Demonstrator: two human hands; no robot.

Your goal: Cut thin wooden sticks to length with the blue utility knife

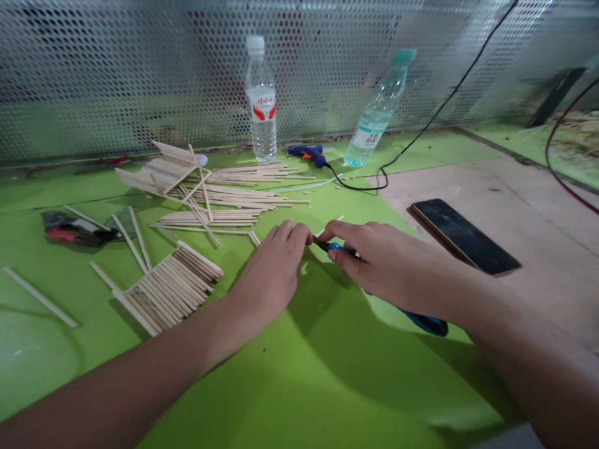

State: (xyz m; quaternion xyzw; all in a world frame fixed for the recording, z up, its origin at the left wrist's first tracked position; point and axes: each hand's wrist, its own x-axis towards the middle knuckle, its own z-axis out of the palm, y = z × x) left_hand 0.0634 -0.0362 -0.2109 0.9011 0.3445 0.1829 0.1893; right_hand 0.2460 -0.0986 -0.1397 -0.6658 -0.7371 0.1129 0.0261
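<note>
Blue and black tool (337, 248), pale tan sticks (210, 217), green tabletop (262, 399), dotted grey panel (140, 68)

- Left forearm (161, 358): bare up to the edge of view at 8 o'clock; slim, smooth in outline, narrowing towards the wrist.
- Left wrist (228, 319): bare; narrower than the hand.
- Left hand (272, 268), 7 o'clock from centre: ungloved; back and rounded knuckles visible, thumb concealed.
- Right hand (367, 254), between 3 and 4 o'clock: ungloved; index finger and thumb visible, remaining fingers largely concealed.
- Right thumb (350, 267): nail visible at the tip; finer detail not readable.
- Right forearm (510, 337): bare up to the edge at 4 o'clock; broadens away from the hand.
</note>
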